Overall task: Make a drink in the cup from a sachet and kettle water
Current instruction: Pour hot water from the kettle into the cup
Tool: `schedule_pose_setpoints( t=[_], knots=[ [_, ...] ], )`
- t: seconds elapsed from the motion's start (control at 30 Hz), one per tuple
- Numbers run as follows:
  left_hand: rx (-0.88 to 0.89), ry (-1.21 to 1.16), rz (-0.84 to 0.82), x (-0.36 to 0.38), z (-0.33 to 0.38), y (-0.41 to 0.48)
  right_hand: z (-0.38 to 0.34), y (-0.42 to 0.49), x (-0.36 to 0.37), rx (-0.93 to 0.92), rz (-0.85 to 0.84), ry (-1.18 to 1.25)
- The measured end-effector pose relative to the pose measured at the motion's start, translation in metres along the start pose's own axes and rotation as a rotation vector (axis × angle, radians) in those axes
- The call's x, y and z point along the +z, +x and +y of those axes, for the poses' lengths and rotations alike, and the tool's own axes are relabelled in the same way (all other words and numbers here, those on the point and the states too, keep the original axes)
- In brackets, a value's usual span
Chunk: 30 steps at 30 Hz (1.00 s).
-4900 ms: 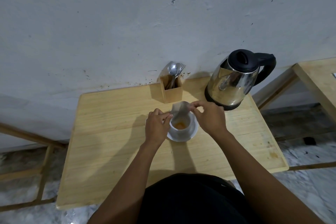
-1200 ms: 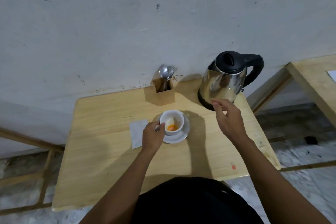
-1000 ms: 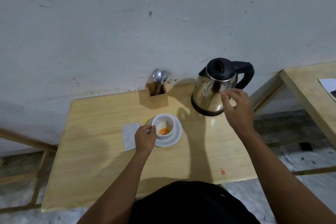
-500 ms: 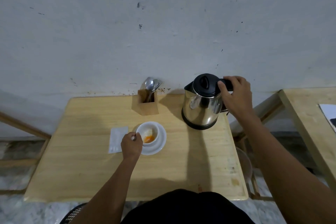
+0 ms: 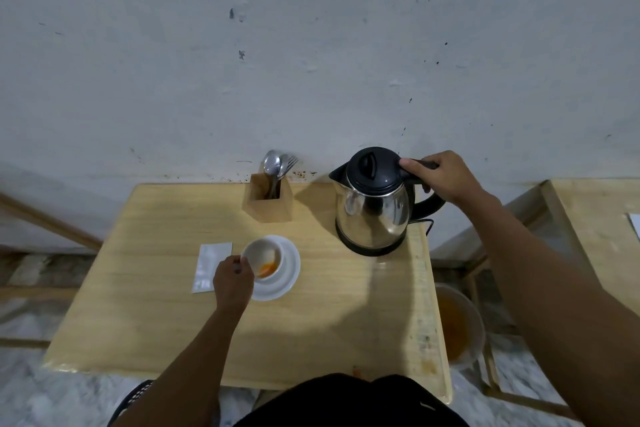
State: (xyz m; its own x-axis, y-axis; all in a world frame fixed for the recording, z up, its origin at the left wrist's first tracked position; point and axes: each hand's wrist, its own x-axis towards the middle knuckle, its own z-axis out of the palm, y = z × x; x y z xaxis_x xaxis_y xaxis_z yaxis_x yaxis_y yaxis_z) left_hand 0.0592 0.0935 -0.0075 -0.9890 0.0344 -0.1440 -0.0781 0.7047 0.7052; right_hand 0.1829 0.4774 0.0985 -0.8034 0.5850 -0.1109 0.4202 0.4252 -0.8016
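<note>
The cup point(image 5: 262, 257) sits on its saucer point(image 5: 288, 274) on the table point(image 5: 138, 305), orange powder already inside; my left hand point(image 5: 231, 282) pinches its handle. The emptied sachet point(image 5: 211, 267) lies just beside. My right hand point(image 5: 443, 177) is wrapped around the kettle point(image 5: 372, 204) handle; pouring and stirring remain, I judge. One cup, one saucer, one sachet, one kettle.
</note>
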Motion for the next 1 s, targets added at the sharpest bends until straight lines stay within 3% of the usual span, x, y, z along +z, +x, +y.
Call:
schedule_pose_setpoints(
  t=[0.17, 0.6, 1.0],
  knots=[
    [-0.032, 0.012, 0.003, 0.001, 0.002, 0.0, 0.009, 0.01, 0.0, 0.012, -0.021, 0.033],
    [-0.029, -0.005, -0.032, -0.003, 0.004, -0.001, 0.01, 0.002, 0.011, -0.11, 0.121, 0.101],
    [-0.046, -0.088, -0.085, -0.006, 0.0, -0.001, -0.055, -0.017, 0.005, -0.209, 0.154, 0.023]
  ],
)
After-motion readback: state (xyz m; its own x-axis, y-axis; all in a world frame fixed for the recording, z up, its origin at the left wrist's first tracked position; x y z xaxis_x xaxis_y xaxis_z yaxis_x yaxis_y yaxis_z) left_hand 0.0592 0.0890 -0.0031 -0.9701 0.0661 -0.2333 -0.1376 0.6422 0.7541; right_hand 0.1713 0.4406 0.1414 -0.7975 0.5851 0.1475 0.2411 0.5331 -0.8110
